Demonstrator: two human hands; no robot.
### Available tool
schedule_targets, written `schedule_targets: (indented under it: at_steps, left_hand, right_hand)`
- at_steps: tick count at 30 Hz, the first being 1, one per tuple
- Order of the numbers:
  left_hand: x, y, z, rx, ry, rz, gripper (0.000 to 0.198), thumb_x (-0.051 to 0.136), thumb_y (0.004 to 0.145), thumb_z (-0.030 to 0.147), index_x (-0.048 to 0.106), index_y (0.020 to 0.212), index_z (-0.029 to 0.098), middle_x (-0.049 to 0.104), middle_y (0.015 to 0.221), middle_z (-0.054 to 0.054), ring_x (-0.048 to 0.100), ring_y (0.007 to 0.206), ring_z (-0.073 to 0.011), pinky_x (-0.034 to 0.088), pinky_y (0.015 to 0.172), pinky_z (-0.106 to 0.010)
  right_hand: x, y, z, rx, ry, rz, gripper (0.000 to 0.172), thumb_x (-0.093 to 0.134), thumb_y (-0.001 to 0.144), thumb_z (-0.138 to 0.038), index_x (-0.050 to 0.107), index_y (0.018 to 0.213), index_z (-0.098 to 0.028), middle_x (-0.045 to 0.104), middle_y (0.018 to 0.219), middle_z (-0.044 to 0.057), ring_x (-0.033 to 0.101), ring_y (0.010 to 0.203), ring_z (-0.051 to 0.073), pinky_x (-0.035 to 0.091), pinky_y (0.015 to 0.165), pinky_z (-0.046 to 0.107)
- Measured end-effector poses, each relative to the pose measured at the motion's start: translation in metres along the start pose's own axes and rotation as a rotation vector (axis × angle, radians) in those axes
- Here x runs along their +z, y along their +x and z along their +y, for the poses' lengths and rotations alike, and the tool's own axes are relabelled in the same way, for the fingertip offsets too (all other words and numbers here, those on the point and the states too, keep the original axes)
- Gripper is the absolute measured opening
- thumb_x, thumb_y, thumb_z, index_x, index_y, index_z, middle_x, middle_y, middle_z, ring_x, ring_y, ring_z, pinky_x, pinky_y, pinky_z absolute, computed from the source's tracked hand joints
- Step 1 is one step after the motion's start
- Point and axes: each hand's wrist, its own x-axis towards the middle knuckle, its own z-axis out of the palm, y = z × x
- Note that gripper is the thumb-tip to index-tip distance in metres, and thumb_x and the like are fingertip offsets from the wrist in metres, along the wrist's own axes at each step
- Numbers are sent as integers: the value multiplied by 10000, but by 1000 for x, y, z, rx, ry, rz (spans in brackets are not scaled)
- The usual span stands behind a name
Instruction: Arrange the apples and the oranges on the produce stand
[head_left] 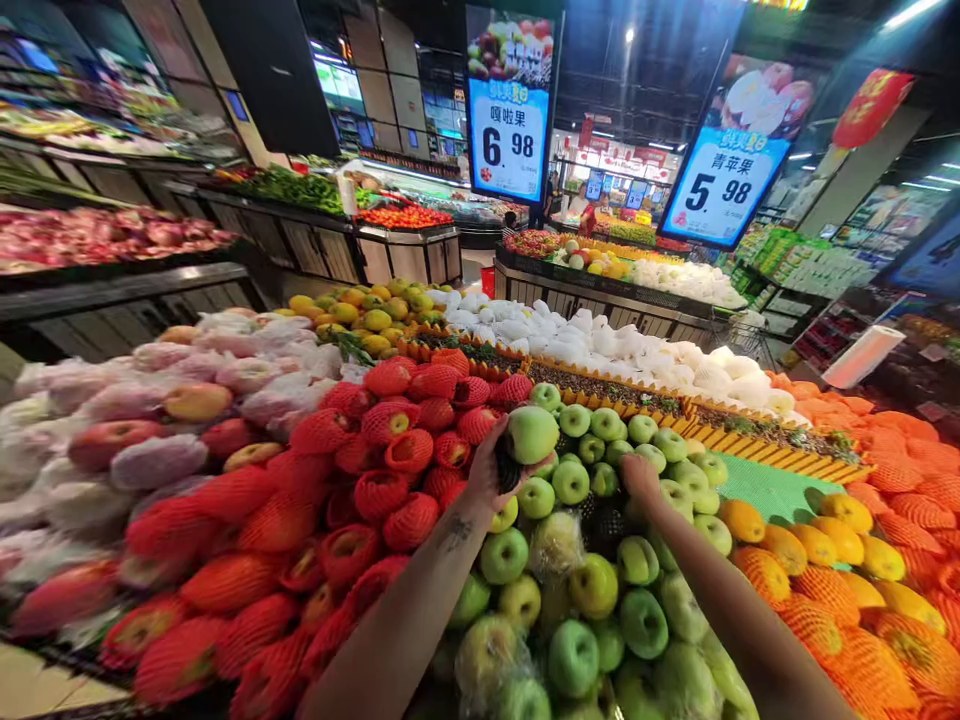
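My left hand [496, 465] is closed around a green apple [533, 434], raised just above the pile. A dark mesh sleeve [508, 470] sits under that apple, against my palm. Lower to the right, my right hand [642, 482] reaches into the heap of green apples, its fingers curled at another green apple [616, 452] and partly hidden. Black netting [609, 525] shows between the fruit beside my right wrist. Around both hands lie loose green apples [574, 656], and a few, such as one wrapped apple [556, 545], are in clear film.
Apples in red foam nets [409, 450] border the pile on the left, with wrapped pink apples [157, 460] beyond. Oranges [840, 540] lie to the right on a green mat [780, 488]. An orange slatted divider [750, 430] runs behind. Price screens [510, 130] hang overhead.
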Motion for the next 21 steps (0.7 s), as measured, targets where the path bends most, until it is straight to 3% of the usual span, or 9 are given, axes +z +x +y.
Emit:
schedule_targets:
  at_steps: [6, 9, 11, 13, 16, 18, 21]
  left_hand:
    - [-6, 15, 2, -22, 18, -58, 377, 689, 857, 389, 633, 1208, 261, 724, 1205, -21, 629, 1262, -252, 521, 1101, -493]
    - [-8, 20, -6, -124, 47, -198, 487, 661, 857, 488, 604, 1275, 246, 697, 1285, -74, 628, 1264, -282, 533, 1072, -507]
    - [-10, 18, -15, -208, 65, -308, 553, 656, 843, 531, 594, 1301, 227, 688, 1305, -107, 625, 1268, -306, 547, 1041, -516]
    - [-13, 13, -26, -249, 74, -361, 569, 675, 819, 525, 603, 1290, 213, 704, 1273, -113, 631, 1260, -327, 562, 1008, -523]
    - [-17, 0, -37, -270, 83, -377, 553, 698, 791, 504, 631, 1249, 202, 732, 1204, -95, 646, 1239, -341, 576, 980, -518]
    - [-20, -9, -36, -264, 74, -362, 526, 701, 789, 493, 645, 1226, 205, 746, 1163, -81, 660, 1215, -339, 589, 960, -511]
    - [-25, -22, -22, -190, 11, -287, 507, 704, 803, 476, 645, 1245, 235, 757, 1137, -68, 694, 1146, -319, 619, 897, -482]
  right_hand:
    - [-55, 18, 32, 15, 157, 130, 208, 571, 932, -277, 723, 1018, -164, 747, 1014, 130, 687, 949, 266, 519, 840, 360]
    - [-90, 13, 36, -71, 718, 87, 312, 679, 856, -456, 655, 1033, -200, 715, 1026, 63, 671, 849, 205, 576, 772, 349]
    - [-107, -3, 23, -117, 1080, 7, 441, 776, 761, -531, 626, 1023, -209, 690, 1018, 43, 650, 844, 184, 596, 738, 334]
    - [-118, -24, 0, -117, 1218, -48, 501, 834, 709, -551, 616, 1009, -214, 676, 979, 26, 634, 831, 160, 593, 718, 295]
    - [-126, -49, -29, -165, 1282, -151, 494, 854, 715, -532, 614, 1009, -216, 672, 977, 17, 625, 779, 129, 573, 666, 243]
    - [-125, -51, -34, -254, 1269, -206, 488, 798, 779, -554, 624, 1098, -229, 684, 1061, 41, 652, 843, 156, 584, 685, 263]
    - [-106, -33, -21, -243, 966, -75, 452, 553, 966, -534, 581, 1293, -224, 677, 1219, 98, 682, 1002, 212, 593, 784, 330]
